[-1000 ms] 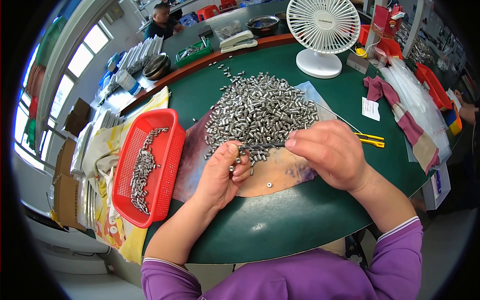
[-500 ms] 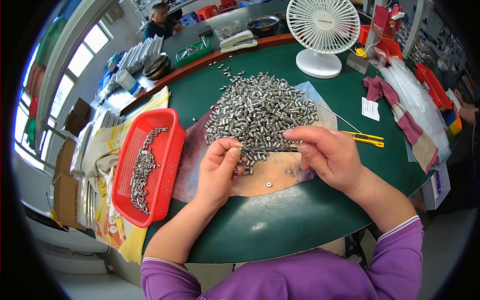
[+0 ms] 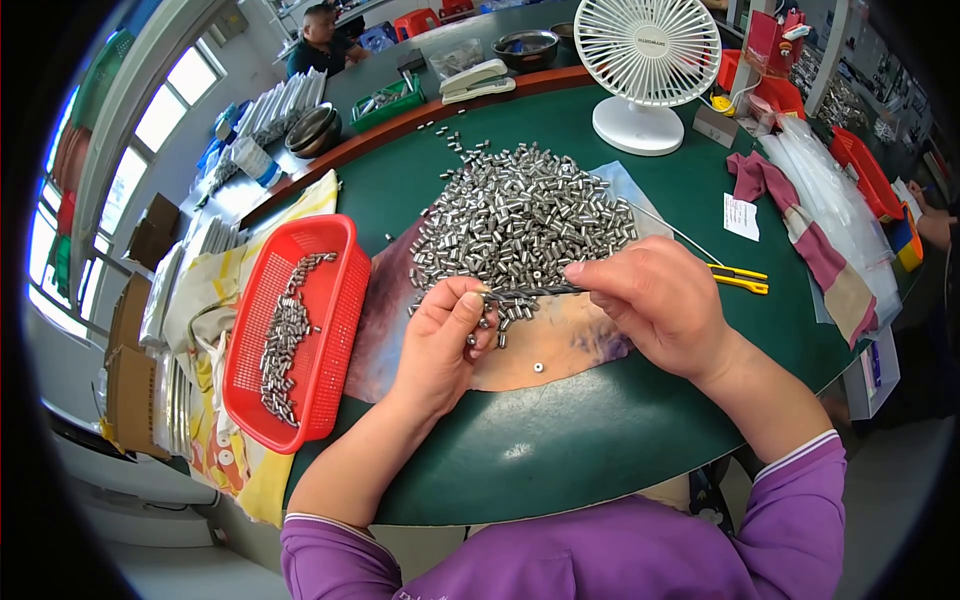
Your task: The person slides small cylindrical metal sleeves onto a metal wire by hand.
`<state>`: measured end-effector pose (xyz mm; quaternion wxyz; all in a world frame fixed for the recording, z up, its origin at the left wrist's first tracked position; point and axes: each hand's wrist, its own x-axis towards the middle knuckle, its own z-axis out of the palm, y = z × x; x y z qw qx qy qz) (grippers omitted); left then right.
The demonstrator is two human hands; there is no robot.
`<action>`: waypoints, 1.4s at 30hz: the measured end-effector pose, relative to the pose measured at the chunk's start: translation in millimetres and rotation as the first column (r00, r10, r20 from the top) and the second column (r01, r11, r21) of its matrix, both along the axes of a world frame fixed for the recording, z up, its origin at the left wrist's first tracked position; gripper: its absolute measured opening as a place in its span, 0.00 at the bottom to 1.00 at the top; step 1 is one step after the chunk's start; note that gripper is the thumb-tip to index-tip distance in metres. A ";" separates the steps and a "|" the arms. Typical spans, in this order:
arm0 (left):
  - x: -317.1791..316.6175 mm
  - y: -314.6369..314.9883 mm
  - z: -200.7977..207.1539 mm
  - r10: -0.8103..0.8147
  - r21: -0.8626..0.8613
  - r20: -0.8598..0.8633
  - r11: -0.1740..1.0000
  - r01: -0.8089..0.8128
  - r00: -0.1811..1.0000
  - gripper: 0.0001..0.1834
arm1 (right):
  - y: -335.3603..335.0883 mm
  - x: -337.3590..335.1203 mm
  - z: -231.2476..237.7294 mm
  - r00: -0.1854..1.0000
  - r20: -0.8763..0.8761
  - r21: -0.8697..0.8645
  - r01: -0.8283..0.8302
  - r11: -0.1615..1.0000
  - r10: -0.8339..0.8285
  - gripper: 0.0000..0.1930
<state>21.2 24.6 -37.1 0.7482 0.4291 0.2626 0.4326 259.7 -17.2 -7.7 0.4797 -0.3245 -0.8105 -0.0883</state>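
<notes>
A big heap of small silver metal cylinders (image 3: 525,215) lies on a mottled sheet (image 3: 560,345) on the green table (image 3: 590,440). My left hand (image 3: 440,345) and my right hand (image 3: 660,300) together hold a thin rod (image 3: 530,292) strung with several of the cylinders, just in front of the heap. The left hand pinches its left end; the right hand's fingertips grip its right end. One single small ring-like part (image 3: 538,367) lies on the sheet below the rod.
A red mesh basket (image 3: 300,330) with several cylinders stands at the left. A white desk fan (image 3: 645,70) is at the back, a yellow utility knife (image 3: 740,278) right of my hand, cloth and plastic bags (image 3: 830,220) farther right. Another person (image 3: 320,40) sits far behind.
My right hand moved up off the sheet toward the heap. Both hands now hold the rod level between them, with the left hand raised to its end.
</notes>
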 end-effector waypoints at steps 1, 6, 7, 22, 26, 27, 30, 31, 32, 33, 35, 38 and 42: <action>0.1 0.2 0.1 0.007 0.028 -0.006 1.000 -0.006 1.000 0.06 | -3.9 -2.2 2.5 0.998 -0.056 -0.118 -0.002 0.993 -0.004 0.17; -0.5 1.4 -0.7 0.040 0.047 -0.020 0.998 -0.039 0.999 0.06 | -8.8 -8.7 0.1 0.979 -0.201 -0.327 -0.055 0.943 -0.012 0.16; 0.9 1.3 -0.5 0.045 0.028 0.012 0.999 -0.045 0.999 0.07 | -8.0 -7.0 0.2 0.986 -0.163 -0.260 -0.025 0.965 -0.019 0.17; -1.3 6.7 5.6 0.017 -0.260 0.182 0.965 0.031 0.983 0.10 | -1.7 -0.2 0.5 0.987 -0.152 -0.244 0.007 0.970 -0.046 0.15; -1.5 6.6 6.1 -0.086 -0.211 0.229 0.968 0.136 0.970 0.11 | 1.5 -3.1 -5.4 0.977 -0.178 -0.484 0.013 0.875 -0.113 0.12; -1.4 6.0 5.9 -0.087 -0.209 0.230 0.968 0.136 0.969 0.11 | 3.4 -2.5 -9.4 0.978 -0.178 -0.483 0.013 0.876 -0.113 0.12; -0.6 4.0 5.9 -0.166 -0.160 0.270 0.964 0.214 0.948 0.11 | 4.4 3.2 -13.9 0.985 -0.062 -0.568 0.095 0.818 -0.158 0.08; -0.8 3.7 6.2 -0.172 -0.167 0.279 0.960 0.225 0.945 0.11 | 4.7 5.7 -12.3 0.992 0.030 -0.593 0.115 0.797 -0.121 0.07; -1.0 3.4 6.4 -0.179 -0.175 0.287 0.956 0.236 0.941 0.12 | 4.9 7.1 -11.2 0.989 0.121 -0.615 0.138 0.777 -0.080 0.07; -1.4 2.9 6.4 -0.179 -0.173 0.289 0.956 0.235 0.940 0.12 | 4.9 7.3 -11.7 0.989 0.123 -0.614 0.138 0.777 -0.079 0.07; -1.0 3.0 5.9 -0.183 -0.210 0.304 0.944 0.253 0.935 0.11 | 4.7 8.4 -15.0 0.980 0.197 -0.587 0.122 0.800 -0.006 0.06; 0.6 2.3 3.6 -0.207 -0.223 0.309 0.933 0.282 0.928 0.11 | 4.9 5.4 -17.1 0.976 0.215 -0.498 0.121 0.858 -0.013 0.07; 2.2 -2.0 5.1 -0.218 -0.267 0.295 0.916 0.299 0.930 0.12 | 1.7 -10.2 -5.6 0.992 0.128 -0.295 0.057 0.954 -0.020 0.16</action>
